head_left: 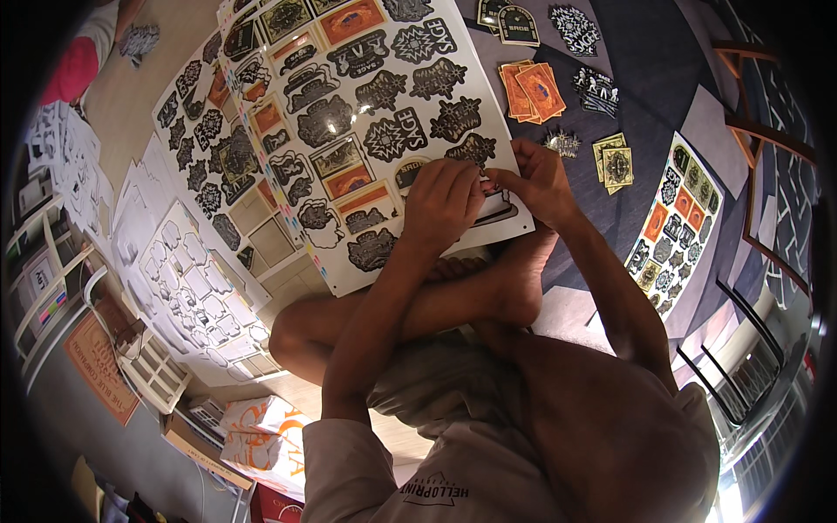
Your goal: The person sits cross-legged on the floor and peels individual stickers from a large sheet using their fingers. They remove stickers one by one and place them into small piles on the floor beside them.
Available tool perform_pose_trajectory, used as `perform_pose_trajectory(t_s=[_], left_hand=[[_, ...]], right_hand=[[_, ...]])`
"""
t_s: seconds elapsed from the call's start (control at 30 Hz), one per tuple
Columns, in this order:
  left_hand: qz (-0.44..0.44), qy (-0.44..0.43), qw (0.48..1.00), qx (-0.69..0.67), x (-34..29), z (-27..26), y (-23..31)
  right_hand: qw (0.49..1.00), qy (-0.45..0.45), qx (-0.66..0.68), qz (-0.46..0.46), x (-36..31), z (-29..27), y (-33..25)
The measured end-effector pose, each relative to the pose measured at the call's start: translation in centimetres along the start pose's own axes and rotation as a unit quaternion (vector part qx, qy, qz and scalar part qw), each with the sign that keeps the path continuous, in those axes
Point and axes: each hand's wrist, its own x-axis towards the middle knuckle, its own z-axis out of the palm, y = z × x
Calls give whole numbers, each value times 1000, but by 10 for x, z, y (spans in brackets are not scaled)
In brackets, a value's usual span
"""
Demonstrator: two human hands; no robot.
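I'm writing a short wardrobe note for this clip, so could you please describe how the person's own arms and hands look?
The left hand and right hand are ungloved, and both forearms are bare. A loose, pale short sleeve covers the left upper arm. I see no watch or cables.

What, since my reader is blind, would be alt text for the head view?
A person sits, left hand and right hand together near the corner of a large printed sheet; small piles of cut-out designs lie to the right.
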Motion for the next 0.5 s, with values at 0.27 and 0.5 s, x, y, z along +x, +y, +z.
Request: perform_pose_trajectory(t_s=[0.27, 0.5], left_hand=[[-4, 10, 1000, -9, -1, 1, -2], [-10, 25, 1000, -10, 0, -18, 1]], right_hand=[[1000, -3, 16, -10, 0, -1, 4], [974, 141, -155, -82, -5, -1, 7]])
